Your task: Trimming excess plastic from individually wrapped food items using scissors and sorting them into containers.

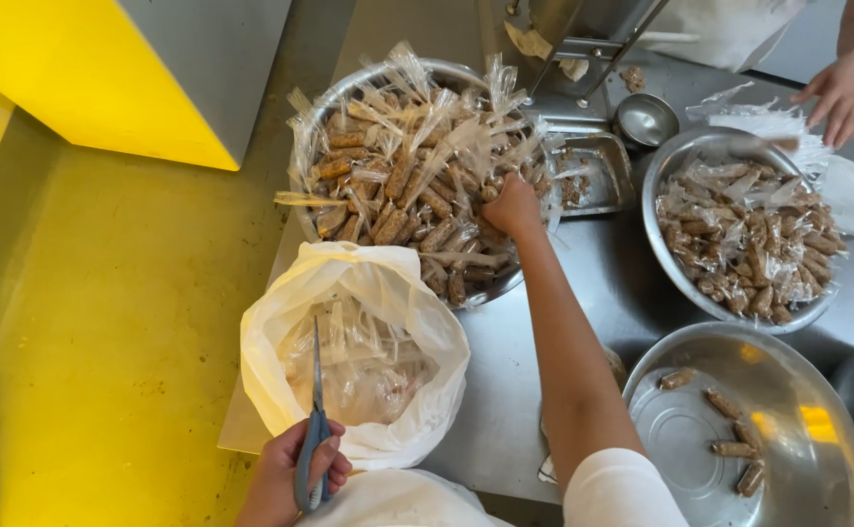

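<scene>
Steel tabletop point(505, 390) beside a yellow floor point(105, 322).
Left hand point(285, 478) fingers grasp scissors point(312, 439); right hand point(513, 207) fingers clenched among wrapped rolls point(407, 185), grip unclear.

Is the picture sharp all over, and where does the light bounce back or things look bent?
Head view: mostly sharp; the co-worker's hand at the top right looks slightly soft. Yellowish glare sits on the near steel bowl and pale sheen on the steel table. The wide lens bows the edges. The right hand in the heaped bowl and the left hand holding scissors stay clear.
</scene>
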